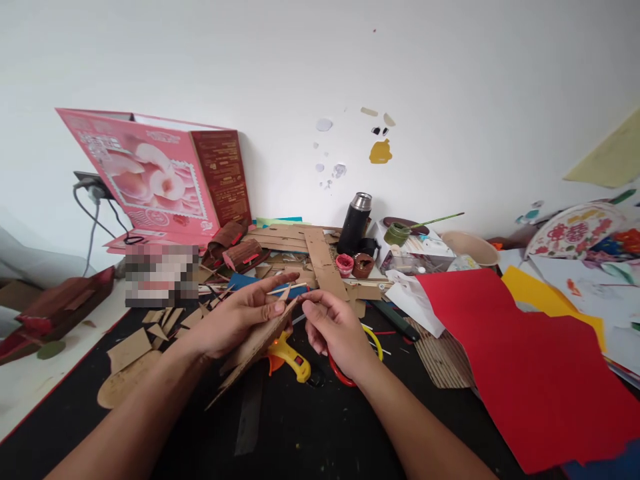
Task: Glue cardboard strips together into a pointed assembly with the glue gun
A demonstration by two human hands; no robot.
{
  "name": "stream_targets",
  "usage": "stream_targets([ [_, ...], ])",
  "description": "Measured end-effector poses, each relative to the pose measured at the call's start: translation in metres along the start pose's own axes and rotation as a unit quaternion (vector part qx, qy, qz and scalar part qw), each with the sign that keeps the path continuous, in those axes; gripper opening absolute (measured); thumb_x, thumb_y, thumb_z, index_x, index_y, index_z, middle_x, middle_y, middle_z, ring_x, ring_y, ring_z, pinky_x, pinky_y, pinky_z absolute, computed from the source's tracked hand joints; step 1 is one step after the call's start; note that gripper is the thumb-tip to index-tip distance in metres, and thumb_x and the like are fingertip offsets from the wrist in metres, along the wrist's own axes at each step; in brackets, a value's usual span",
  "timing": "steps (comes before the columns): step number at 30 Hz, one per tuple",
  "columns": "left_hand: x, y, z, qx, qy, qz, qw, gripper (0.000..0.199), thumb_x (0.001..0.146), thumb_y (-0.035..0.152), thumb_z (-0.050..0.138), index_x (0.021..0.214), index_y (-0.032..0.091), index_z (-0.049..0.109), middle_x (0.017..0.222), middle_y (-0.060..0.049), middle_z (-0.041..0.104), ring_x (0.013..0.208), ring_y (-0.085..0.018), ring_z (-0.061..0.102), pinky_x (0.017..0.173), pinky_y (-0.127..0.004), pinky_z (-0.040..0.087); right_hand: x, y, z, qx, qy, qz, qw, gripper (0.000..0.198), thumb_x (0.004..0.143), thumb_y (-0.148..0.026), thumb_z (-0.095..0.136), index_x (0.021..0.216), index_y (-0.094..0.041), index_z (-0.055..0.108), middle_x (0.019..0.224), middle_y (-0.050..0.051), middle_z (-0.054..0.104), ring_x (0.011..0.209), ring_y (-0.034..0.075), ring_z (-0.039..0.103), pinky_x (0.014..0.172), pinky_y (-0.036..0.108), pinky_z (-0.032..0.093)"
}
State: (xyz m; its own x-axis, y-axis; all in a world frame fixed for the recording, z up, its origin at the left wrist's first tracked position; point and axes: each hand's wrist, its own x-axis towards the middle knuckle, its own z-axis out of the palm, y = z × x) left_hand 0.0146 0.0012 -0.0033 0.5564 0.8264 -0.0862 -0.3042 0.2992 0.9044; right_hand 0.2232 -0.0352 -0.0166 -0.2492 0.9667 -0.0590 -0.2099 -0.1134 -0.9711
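Observation:
A brown cardboard piece [263, 343] is held tilted above the black tabletop, its lower end pointing toward me. My left hand [235, 317] grips it near the upper end, thumb on the near face and index finger stretched out behind. A thin pale stick [287, 289] shows beside that thumb. At the top tip, my right hand [340, 330] is closed in a pinch on the cardboard's edge; its fingertips partly hide what is there. Below lies a yellow glue gun [295, 360] with a small orange light. Scissors with red and yellow handles [376, 341] are partly covered by my right hand.
Cardboard scraps [133, 347] litter the left side. A pink box [165, 180] stands behind, near a black thermos [355, 223] and small paint jars [345, 265]. Red paper [530, 360] and corrugated cardboard [445, 357] lie right, beside a dark green cutter [397, 321].

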Motion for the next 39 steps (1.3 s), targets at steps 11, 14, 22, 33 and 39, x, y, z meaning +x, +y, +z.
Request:
stream_targets([
  [11,-0.003,-0.018,0.005,-0.024,-0.081,-0.076,0.994,0.068,0.095,0.036,0.081,0.158,0.022,0.059,0.092,-0.011,0.082,0.066,-0.021,0.075,0.057,-0.026,0.056,-0.003,-0.004,0.001,0.022,-0.105,0.015,0.994,0.048,0.091,-0.059,0.082,0.115,-0.019,0.076,0.056,-0.008,0.057,0.041,0.007,0.043,0.040,0.020,0.030],
  [14,-0.002,-0.020,0.008,-0.024,-0.098,-0.075,0.992,0.066,0.096,0.036,0.081,0.156,0.022,0.061,0.102,-0.015,0.084,0.080,-0.025,0.080,0.068,-0.029,0.061,-0.002,-0.003,0.004,0.030,-0.072,0.018,0.997,0.042,0.088,-0.057,0.084,0.103,-0.019,0.075,0.055,-0.009,0.055,0.042,0.007,0.042,0.040,0.020,0.031],
  [22,-0.009,-0.001,-0.004,0.203,0.031,0.022,0.978,0.063,0.091,0.066,0.077,0.141,0.029,0.076,0.147,-0.013,0.074,0.135,-0.040,0.068,0.110,-0.048,0.058,0.006,0.000,-0.003,0.071,0.043,-0.026,0.996,0.042,0.085,-0.058,0.084,0.094,-0.019,0.070,0.049,-0.010,0.052,0.038,0.008,0.038,0.037,0.020,0.025],
  [33,-0.023,0.016,0.008,0.458,0.069,0.094,0.881,0.038,0.091,0.055,0.076,0.114,0.024,0.078,0.094,-0.003,0.081,0.077,-0.023,0.073,0.064,-0.028,0.057,0.005,-0.003,-0.003,0.104,0.050,-0.030,0.993,0.046,0.082,-0.060,0.087,0.097,-0.021,0.068,0.050,-0.011,0.053,0.037,0.009,0.041,0.036,0.021,0.023],
  [39,-0.028,0.026,0.007,0.613,0.173,0.389,0.665,0.020,0.096,0.029,0.070,0.115,0.034,0.077,0.112,-0.001,0.081,0.099,-0.028,0.076,0.086,-0.039,0.060,0.006,-0.003,-0.002,0.098,0.042,-0.014,0.994,0.050,0.083,-0.064,0.085,0.103,-0.021,0.068,0.052,-0.010,0.055,0.038,0.009,0.041,0.037,0.022,0.022],
])
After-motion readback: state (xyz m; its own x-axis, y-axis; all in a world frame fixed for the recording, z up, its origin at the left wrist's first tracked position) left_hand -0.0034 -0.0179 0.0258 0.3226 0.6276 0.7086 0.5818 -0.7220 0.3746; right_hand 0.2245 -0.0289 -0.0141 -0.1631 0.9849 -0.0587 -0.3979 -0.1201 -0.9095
